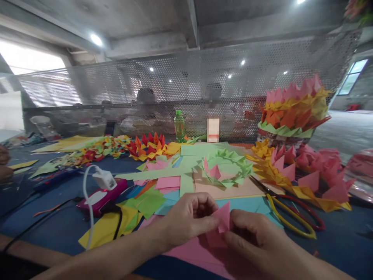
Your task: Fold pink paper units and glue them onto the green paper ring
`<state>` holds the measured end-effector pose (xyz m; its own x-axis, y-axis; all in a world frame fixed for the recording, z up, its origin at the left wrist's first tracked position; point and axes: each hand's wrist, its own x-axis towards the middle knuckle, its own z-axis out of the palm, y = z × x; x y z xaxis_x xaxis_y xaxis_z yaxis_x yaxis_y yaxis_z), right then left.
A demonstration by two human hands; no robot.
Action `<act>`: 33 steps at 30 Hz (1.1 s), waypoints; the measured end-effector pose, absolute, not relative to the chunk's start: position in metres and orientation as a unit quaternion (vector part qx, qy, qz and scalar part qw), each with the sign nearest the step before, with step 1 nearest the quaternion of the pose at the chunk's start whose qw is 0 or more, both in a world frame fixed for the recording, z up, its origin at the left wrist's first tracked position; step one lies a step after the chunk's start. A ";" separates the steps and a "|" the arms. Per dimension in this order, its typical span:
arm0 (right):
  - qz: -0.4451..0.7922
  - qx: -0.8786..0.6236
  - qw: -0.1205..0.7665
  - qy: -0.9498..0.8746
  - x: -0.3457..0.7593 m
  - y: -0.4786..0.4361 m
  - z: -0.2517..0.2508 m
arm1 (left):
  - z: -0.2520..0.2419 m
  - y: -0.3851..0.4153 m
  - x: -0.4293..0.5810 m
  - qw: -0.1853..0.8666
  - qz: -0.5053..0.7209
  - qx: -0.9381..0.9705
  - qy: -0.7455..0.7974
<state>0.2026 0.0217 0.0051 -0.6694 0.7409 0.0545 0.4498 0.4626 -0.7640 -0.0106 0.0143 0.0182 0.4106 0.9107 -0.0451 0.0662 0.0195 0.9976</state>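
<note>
A small folded piece of pink paper (223, 217) is pinched between my two hands, low in the middle of the view. My left hand (194, 219) grips its left side between thumb and curled fingers. My right hand (253, 233) closes on its lower right edge. Beneath them lies a larger sheet of pink paper (201, 252). Just beyond is a ring of folded green paper (233, 167) with pink folded pieces at its left, resting on stacked sheets. To the right, scissors (291, 219) with one yellow and one red handle lie on the table.
At left, a magenta power strip (100, 198) holds a white charger (105, 179) with cables trailing forward. A tiered paper flower (291, 109) stands at right behind pink and yellow folded paper (311, 175). A green-capped bottle (179, 126) stands at the back. Another person's hand (4, 163) shows far left.
</note>
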 end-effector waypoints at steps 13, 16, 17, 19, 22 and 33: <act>0.288 -0.335 0.204 -0.874 0.200 0.017 0.001 | 0.018 0.010 -0.007 0.544 0.313 0.668 0.400; 0.303 -0.365 0.197 -0.858 0.201 0.016 0.006 | 0.022 0.008 -0.008 0.521 0.325 0.669 0.419; 0.311 -0.374 0.197 -0.851 0.201 0.016 0.009 | 0.023 0.008 -0.008 0.512 0.331 0.667 0.427; 0.328 -0.385 0.203 -0.838 0.202 0.017 0.013 | 0.025 0.008 -0.008 0.497 0.347 0.661 0.443; 0.341 -0.398 0.213 -0.825 0.203 0.020 0.016 | 0.026 0.009 -0.009 0.503 0.371 0.640 0.447; 0.039 -0.245 0.375 -0.893 0.207 0.019 0.019 | 0.024 0.015 -0.015 0.561 0.446 0.497 0.489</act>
<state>0.2066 0.0187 0.0190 -0.5990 0.4668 0.6506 0.4082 0.8770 -0.2534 -0.0153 0.0153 0.0244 0.1243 0.9865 -0.1064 -0.0141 0.1090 0.9939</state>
